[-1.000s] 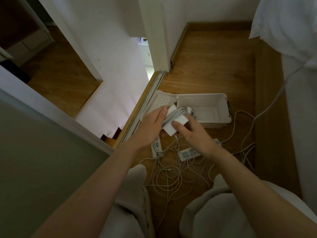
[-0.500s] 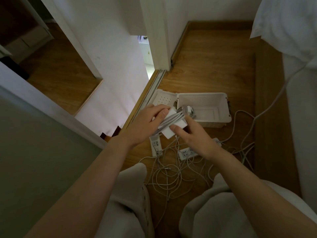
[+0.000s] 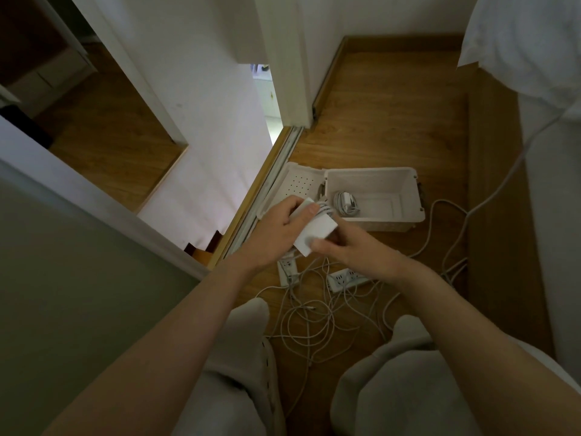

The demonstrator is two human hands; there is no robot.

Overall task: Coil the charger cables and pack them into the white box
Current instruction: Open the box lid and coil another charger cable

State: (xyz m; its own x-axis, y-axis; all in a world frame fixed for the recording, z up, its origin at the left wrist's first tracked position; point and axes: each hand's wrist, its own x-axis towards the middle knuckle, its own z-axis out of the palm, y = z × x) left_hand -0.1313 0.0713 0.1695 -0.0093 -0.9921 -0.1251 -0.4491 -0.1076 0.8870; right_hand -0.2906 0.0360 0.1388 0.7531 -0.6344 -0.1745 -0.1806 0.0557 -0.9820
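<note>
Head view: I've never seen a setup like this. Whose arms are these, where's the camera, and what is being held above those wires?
No machine here: a person wears the camera on the head, so it looks down at their own arms and knees. The left hand and right hand together hold a white charger brick with cable wound round it. Beyond it, on the wooden floor, sits the open white box, with one coiled charger already inside. Below the hands lie loose cables and two power strips.

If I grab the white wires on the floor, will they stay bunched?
Probably not: the white wires look thin and lie in loose loops, so they would likely flop and dangle. They cross each other, so some may snag.
</note>
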